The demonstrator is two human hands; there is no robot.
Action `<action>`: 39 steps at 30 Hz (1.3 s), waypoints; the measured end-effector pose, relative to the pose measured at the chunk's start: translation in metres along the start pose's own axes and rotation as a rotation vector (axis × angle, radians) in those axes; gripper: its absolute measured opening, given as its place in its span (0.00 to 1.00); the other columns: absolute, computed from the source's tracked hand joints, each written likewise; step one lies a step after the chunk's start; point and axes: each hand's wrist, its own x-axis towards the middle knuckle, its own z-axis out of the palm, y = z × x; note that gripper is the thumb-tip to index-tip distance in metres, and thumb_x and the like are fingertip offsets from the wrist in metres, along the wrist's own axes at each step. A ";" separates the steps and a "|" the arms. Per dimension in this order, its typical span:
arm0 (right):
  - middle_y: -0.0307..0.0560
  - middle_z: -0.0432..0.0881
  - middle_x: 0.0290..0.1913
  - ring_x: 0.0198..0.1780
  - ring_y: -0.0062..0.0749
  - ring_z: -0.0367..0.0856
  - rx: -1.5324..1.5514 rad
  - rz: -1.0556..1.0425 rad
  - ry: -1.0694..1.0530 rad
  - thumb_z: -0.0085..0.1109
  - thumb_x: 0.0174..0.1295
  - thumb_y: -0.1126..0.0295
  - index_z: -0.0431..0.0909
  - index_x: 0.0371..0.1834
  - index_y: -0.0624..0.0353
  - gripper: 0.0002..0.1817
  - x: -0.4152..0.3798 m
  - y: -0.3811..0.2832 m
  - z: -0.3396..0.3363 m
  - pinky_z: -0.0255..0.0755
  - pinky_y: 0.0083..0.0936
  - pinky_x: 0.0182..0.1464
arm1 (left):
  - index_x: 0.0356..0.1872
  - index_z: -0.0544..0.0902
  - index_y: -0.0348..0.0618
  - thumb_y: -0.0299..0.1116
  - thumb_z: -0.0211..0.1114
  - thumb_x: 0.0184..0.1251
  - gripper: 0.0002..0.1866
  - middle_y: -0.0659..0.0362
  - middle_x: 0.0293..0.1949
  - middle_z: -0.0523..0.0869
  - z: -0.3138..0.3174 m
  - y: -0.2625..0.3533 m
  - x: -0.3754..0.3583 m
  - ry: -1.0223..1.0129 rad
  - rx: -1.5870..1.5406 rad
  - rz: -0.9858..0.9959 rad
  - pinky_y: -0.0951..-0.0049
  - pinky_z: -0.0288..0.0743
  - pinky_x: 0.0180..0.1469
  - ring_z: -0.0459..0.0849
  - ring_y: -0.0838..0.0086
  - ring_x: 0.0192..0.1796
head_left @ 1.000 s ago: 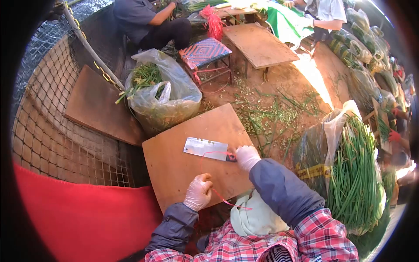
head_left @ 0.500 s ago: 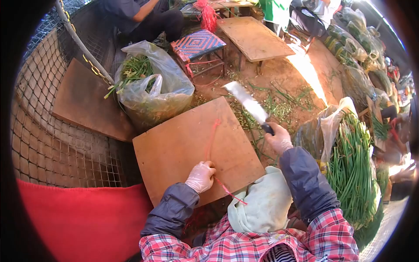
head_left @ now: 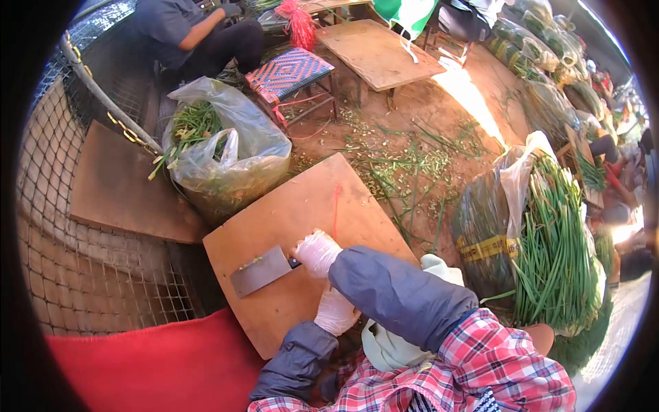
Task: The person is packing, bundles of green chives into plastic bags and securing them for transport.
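A cleaver (head_left: 262,272) lies with its broad blade flat or nearly flat on the wooden board (head_left: 237,237). My right hand (head_left: 317,253), in a thin clear glove, is closed round its dark handle. Small pale green scraps show along the blade's far edge. Below it my gloved left hand (head_left: 336,312) is close to the board, its fingers hidden behind my right hand and sleeve. A red plastic string (head_left: 337,206) lies on the board and disappears under my right hand. A pale green cloth (head_left: 395,343) lies on my lap, partly behind my right sleeve.
An open plastic bag of greens (head_left: 230,161) stands beyond the board. To the right is a big bundle of long green stalks (head_left: 552,240) in plastic. Behind are a woven stool (head_left: 288,71), a low wooden table (head_left: 377,51) and a seated person (head_left: 185,34). Trimmings litter the ground.
My right hand has brought the cleaver from beyond the board's right edge leftward and down onto the board, crossing over my left hand. The view has shifted slightly.
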 end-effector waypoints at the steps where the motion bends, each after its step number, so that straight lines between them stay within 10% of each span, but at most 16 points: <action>1: 0.40 0.82 0.40 0.47 0.33 0.80 0.009 0.012 0.008 0.59 0.51 0.67 0.79 0.42 0.48 0.14 0.006 0.004 0.010 0.67 0.36 0.50 | 0.57 0.71 0.43 0.42 0.60 0.57 0.27 0.47 0.58 0.71 -0.007 0.004 0.001 -0.032 0.006 -0.017 0.52 0.56 0.64 0.65 0.46 0.62; 11: 0.39 0.78 0.49 0.57 0.36 0.73 0.046 0.187 0.566 0.58 0.51 0.67 0.71 0.57 0.41 0.26 -0.016 0.041 -0.002 0.56 0.53 0.61 | 0.52 0.76 0.43 0.38 0.66 0.50 0.25 0.48 0.60 0.70 -0.024 0.013 -0.005 -0.119 0.059 -0.029 0.46 0.49 0.67 0.60 0.48 0.66; 26: 0.46 0.82 0.36 0.42 0.42 0.79 0.183 0.991 0.744 0.59 0.49 0.70 0.75 0.51 0.51 0.22 -0.525 0.065 0.008 0.69 0.37 0.50 | 0.48 0.78 0.44 0.31 0.68 0.44 0.24 0.48 0.61 0.69 -0.042 0.043 -0.007 0.000 0.040 -0.110 0.52 0.59 0.64 0.63 0.46 0.64; 32: 0.52 0.79 0.47 0.47 0.48 0.77 0.030 1.284 1.020 0.64 0.46 0.70 0.70 0.55 0.56 0.29 -0.632 0.089 0.001 0.72 0.36 0.49 | 0.48 0.77 0.40 0.24 0.66 0.47 0.22 0.47 0.58 0.72 -0.065 0.104 0.043 0.185 -0.228 -0.071 0.56 0.62 0.63 0.67 0.51 0.62; 39: 0.57 0.77 0.47 0.52 0.50 0.74 0.047 1.192 1.005 0.67 0.47 0.61 0.70 0.54 0.58 0.30 -0.607 0.173 -0.009 0.67 0.36 0.55 | 0.45 0.79 0.40 0.25 0.66 0.48 0.19 0.50 0.51 0.78 -0.047 0.277 0.140 0.042 -0.198 0.471 0.59 0.67 0.59 0.74 0.55 0.57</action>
